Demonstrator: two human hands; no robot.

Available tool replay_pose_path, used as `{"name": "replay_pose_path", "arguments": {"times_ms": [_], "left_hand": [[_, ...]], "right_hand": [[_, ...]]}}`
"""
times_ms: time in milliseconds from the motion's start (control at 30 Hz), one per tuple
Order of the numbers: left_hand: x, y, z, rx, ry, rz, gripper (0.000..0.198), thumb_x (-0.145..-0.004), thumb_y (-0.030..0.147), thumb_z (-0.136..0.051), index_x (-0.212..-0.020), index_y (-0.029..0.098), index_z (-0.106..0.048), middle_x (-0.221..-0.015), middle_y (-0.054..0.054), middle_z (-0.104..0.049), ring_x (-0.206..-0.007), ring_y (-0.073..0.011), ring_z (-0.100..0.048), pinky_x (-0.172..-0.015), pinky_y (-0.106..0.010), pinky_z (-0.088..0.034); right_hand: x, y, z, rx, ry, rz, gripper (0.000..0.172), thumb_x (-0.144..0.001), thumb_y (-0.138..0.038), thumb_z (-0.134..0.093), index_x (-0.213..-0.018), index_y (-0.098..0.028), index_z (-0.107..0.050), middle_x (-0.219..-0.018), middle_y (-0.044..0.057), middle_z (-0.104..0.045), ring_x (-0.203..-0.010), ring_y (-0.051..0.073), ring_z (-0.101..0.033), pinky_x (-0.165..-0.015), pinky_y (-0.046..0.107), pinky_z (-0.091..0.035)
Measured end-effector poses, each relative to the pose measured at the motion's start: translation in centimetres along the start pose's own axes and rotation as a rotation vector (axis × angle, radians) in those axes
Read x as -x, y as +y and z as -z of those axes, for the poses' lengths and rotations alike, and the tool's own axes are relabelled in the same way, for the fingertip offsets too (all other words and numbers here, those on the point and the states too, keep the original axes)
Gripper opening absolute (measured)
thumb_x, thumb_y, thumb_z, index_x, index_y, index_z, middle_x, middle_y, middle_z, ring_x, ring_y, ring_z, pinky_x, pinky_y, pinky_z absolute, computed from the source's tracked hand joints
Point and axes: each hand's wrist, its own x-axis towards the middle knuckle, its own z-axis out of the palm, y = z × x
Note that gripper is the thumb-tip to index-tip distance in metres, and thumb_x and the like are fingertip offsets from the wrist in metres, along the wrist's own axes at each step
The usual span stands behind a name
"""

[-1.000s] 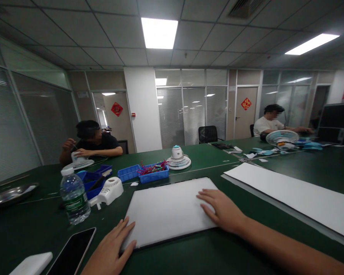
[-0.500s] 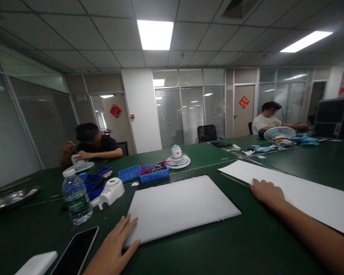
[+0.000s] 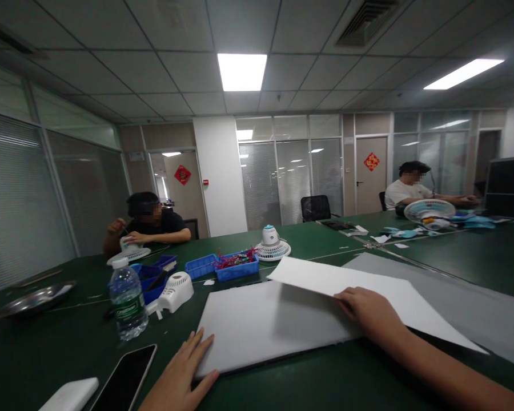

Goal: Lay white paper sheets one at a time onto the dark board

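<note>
A white board (image 3: pixel 261 322) lies flat on the green table (image 3: pixel 368 382) in front of me. My left hand (image 3: pixel 184 374) rests open on its near left corner, fingers spread. My right hand (image 3: pixel 368 314) is closed on the near edge of a large white sheet (image 3: pixel 346 279), which hangs lifted and partly over the board's right side. A grey mat (image 3: pixel 475 311) lies on the table to the right, beneath where the sheet rises.
A water bottle (image 3: pixel 127 299), a dark phone (image 3: pixel 126 379) and a white block (image 3: pixel 71 395) sit at the near left. Blue trays (image 3: pixel 218 265), white fan parts (image 3: pixel 175 288) and a small fan (image 3: pixel 272 242) lie beyond. Two people sit at the far side.
My right hand left the board, reached to the white sheet on the right, gripped it and drew it left over the board, uncovering the grey mat. My left hand stayed put.
</note>
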Motion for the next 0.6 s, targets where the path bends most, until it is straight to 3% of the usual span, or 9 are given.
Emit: {"name": "replay_pose_path", "arguments": {"times_ms": [100,200,333,467,600], "left_hand": [[-0.2,-0.2,-0.3,-0.003,0.03,-0.007,0.071,-0.093,0.061,-0.046,-0.152,0.022,-0.041,-0.163,-0.009,-0.028,-0.149,-0.0329,-0.026,-0.121,-0.055,-0.026],[-0.5,-0.3,-0.6,-0.015,0.026,-0.01,0.072,-0.093,0.061,-0.045,-0.153,0.022,-0.039,-0.163,-0.007,-0.027,-0.15,-0.0316,-0.025,-0.122,-0.053,-0.024],[-0.7,-0.3,-0.6,-0.008,0.009,-0.02,0.072,-0.094,0.065,-0.044,-0.154,0.026,-0.035,-0.164,-0.004,-0.025,-0.15,-0.0316,-0.024,-0.122,-0.053,-0.023],[-0.6,0.1,-0.1,0.009,0.001,-0.042,0.076,-0.091,0.069,-0.046,-0.156,0.031,-0.03,-0.164,-0.003,-0.025,-0.15,-0.0335,-0.024,-0.121,-0.056,-0.025],[-0.6,0.6,0.2,0.018,-0.028,-0.049,0.07,-0.091,0.069,-0.046,-0.153,0.037,-0.034,-0.165,-0.001,-0.023,-0.15,-0.0353,-0.024,-0.12,-0.058,-0.027]], "right_hand": [[1.1,-4.2,0.0,-0.16,-0.127,0.195,0.037,-0.098,-0.044,-0.045,-0.102,-0.028,-0.078,-0.1,0.008,-0.075,-0.094,0.025,-0.067,-0.083,0.037,-0.051],[2.1,-6.5,0.5,-0.3,-0.232,0.329,0.041,-0.097,-0.052,-0.05,-0.121,-0.027,-0.072,-0.12,0.01,-0.072,-0.108,0.028,-0.065,-0.093,0.043,-0.05],[2.3,-6.4,0.6,-0.393,-0.268,0.352,0.051,-0.099,-0.056,-0.044,-0.142,-0.031,-0.058,-0.145,0.008,-0.059,-0.131,0.029,-0.053,-0.11,0.049,-0.041],[2.0,-5.6,0.1,-0.307,-0.207,0.195,0.05,-0.102,-0.051,-0.037,-0.123,-0.023,-0.072,-0.128,0.013,-0.069,-0.118,0.031,-0.061,-0.102,0.052,-0.046],[2.3,-5.9,0.2,-0.374,-0.272,0.286,0.048,-0.102,-0.051,-0.039,-0.13,-0.026,-0.068,-0.135,0.011,-0.066,-0.123,0.03,-0.059,-0.105,0.051,-0.045]]}}
